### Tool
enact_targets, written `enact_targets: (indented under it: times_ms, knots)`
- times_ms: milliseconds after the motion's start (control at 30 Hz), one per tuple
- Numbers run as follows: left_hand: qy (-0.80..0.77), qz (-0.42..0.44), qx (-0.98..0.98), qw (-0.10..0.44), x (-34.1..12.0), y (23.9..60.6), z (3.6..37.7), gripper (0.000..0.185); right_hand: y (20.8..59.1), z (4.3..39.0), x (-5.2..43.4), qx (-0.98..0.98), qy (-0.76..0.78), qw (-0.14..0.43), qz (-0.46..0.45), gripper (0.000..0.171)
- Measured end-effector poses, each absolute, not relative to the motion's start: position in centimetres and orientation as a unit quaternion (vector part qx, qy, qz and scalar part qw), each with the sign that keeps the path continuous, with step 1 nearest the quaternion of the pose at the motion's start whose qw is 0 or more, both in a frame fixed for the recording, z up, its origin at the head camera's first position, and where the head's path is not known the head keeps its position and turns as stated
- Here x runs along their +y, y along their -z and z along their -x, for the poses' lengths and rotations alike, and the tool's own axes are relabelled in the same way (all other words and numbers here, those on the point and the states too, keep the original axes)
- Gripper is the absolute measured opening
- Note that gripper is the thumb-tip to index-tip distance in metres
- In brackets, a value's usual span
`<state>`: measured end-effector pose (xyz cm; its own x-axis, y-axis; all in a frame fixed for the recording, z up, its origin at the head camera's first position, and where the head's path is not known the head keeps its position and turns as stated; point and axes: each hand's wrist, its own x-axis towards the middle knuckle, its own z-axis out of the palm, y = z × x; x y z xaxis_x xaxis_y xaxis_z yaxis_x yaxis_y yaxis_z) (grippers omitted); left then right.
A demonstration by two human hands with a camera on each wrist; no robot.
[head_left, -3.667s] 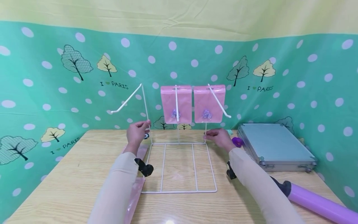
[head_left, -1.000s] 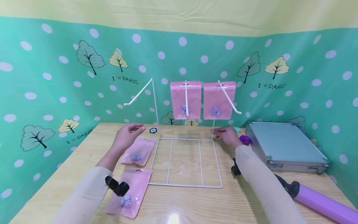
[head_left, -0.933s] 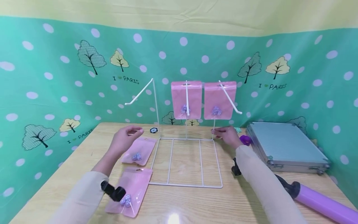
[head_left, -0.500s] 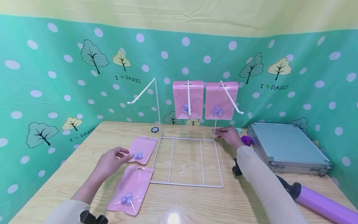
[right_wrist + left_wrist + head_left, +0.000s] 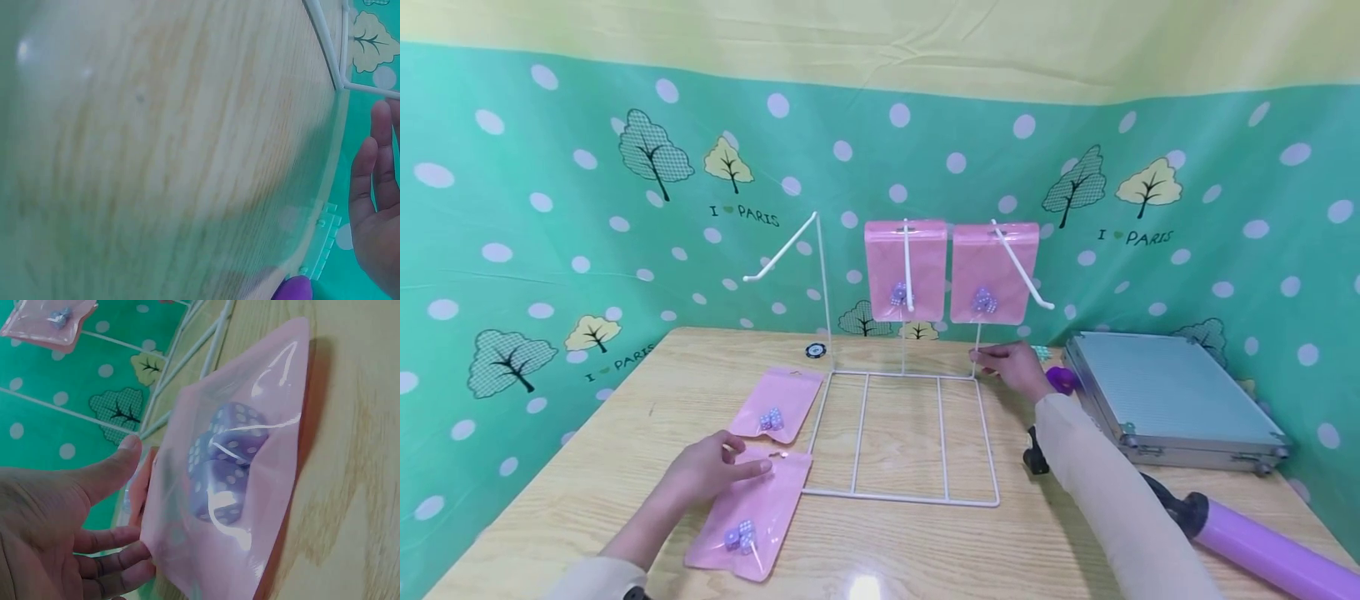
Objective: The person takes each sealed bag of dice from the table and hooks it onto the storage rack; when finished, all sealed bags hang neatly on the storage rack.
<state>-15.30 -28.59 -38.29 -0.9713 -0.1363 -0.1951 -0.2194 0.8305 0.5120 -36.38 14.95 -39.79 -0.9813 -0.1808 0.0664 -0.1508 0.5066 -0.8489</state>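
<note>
Left hand (image 5: 709, 470) hovering at the nearer bag (image 5: 763, 512), thumb (image 5: 107, 472) and fingers (image 5: 115, 562) standing apart, gripping nothing, right hand (image 5: 1013, 365) pinching the rack (image 5: 901, 498).

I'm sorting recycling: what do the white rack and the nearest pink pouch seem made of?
White rack: probably smooth-coated metal wire, from its slim, even bars. Nearest pink pouch: likely glossy plastic film; it catches highlights and dice show through.

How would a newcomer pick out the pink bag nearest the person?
Start from the white wire rack on the wooden table. By its base's front left corner lies the nearer pink bag, purple dice inside. Unlike the farther pink bag, this one is partly covered by the left hand.
</note>
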Motion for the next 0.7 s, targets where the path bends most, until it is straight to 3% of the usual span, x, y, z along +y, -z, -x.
enact_targets:
  times_ms: [700]
  knots:
    - [-0.201, 0.110, 0.973, 0.020, -26.5, 39.2, 14.9, 0.068, 40.3, 36.6, 15.0, 0.862, 0.499, 0.019, 0.088, 0.036]
